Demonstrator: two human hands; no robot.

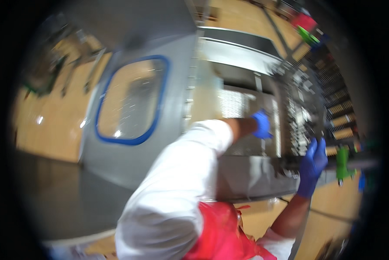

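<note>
My left hand [261,124], in a blue glove, reaches over the open metal machine [253,167]. Below it lies a pale, mesh-like surface [237,104]; motion blurs its fingers, and I cannot see whether they hold or touch anything. At the machine's right side is my right hand [313,164], also blue-gloved, its fingers stretched out. It is nearest to a row of shiny metal parts [300,125] and the machine's near edge; contact is unclear. Nothing shows in its fingers.
A grey metal panel with a blue-rimmed window [138,141] stands to the left. Green clamp-like fittings [343,164] sit right of my right hand. A dark slatted belt [335,95] runs along the far right. Tan floor [51,138] shows beyond the panel.
</note>
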